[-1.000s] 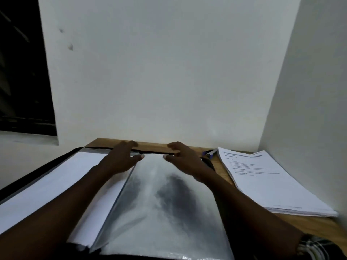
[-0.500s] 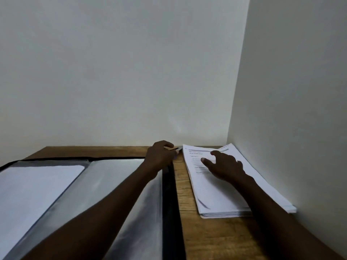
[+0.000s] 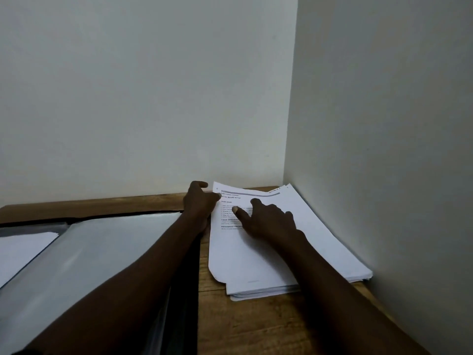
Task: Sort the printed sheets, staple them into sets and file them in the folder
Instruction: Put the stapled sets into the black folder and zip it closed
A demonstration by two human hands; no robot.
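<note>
A thick stack of printed sheets (image 3: 320, 242) lies on the wooden desk in the corner by the right wall. Its top sheet (image 3: 238, 260) sits shifted to the left of the pile. My left hand (image 3: 199, 203) is curled at this sheet's upper left edge, thumb on the paper, pinching it. My right hand (image 3: 266, 219) rests flat on the printed text, fingers spread. The open black folder (image 3: 184, 290) lies to the left, showing a clear plastic sleeve (image 3: 97, 252) and a white sheet (image 3: 23, 247) in the left pocket. No stapler is visible.
The wooden desk (image 3: 256, 326) has a bare strip in front of the stack. White walls close in right behind the desk and along its right side, touching the stack's right edge.
The view swung right from the folder to the stack. Both hands left the plastic sleeve; the right one landed on the stack, the left reached its top-left corner, and the top sheet slid left.
</note>
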